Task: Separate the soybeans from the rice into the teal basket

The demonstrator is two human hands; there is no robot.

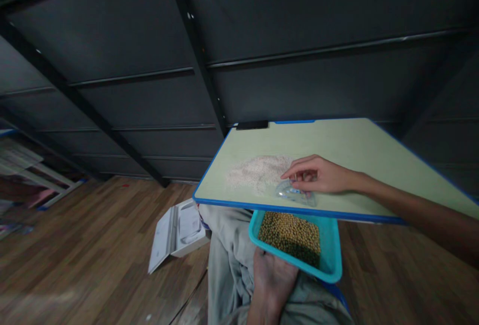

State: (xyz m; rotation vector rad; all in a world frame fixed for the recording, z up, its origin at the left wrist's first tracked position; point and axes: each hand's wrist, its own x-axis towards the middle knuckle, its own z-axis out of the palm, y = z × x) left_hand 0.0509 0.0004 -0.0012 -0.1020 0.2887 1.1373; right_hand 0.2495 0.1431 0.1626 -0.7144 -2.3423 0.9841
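Note:
My left hand (pixel 275 275) is under the near side of a turquoise plastic tray (pixel 332 255) and holds it up just below the table's front edge. Round yellowish beans (pixel 292 235), like soybeans, lie in the tray, partly in shadow. Over the tabletop, the bent fingers of my right hand (pixel 318 174) are closed on a clear plastic piece (pixel 292 193) at the front edge; its exact kind is unclear. Just left of those fingers, a pale grainy heap (pixel 258 170) is spread on the table, finer than the beans.
The pale green folding table (pixel 337 140) has a blue rim, with a dark flat object (pixel 252 125) at its far left corner. Behind stands a dark panelled wall (pixel 299 85). An opened white box (pixel 187 228) lies on the wooden floor (pixel 112 245). A rack (pixel 41 170) stands far left.

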